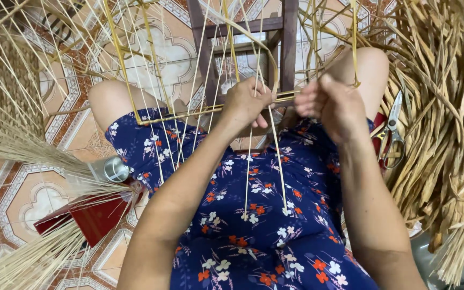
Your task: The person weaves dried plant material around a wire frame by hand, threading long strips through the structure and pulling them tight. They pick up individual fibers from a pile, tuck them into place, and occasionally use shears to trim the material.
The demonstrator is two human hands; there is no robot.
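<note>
While sitting over a floral lap, pinching thin pale reed strands [275, 156] against a horizontal cane bar [189, 114] at 12 o'clock, left hand [247, 101] and right hand [331, 104] both closed on strands, weaving barely begun, loose uprights everywhere, scissors [392, 134] at 3 o'clock.

Landmark: the wooden stool [253, 48], standing on the tiled floor [6, 198] ahead of the seated person's knees. Nearer than the stool, the left hand [247, 102] and right hand [331, 104] sit side by side over the lap, both closed on a horizontal reed strip [189, 114] crossed by upright reed strands [151, 70]. Right of the stool lies a heap of dried leaves [447, 107], with scissors [393, 134] at its near edge beside the right knee. Left of the stool and nearer, a metal can [115, 169] rests on a box [89, 215], with fine straw bundles [17, 150] lying across them.
</note>
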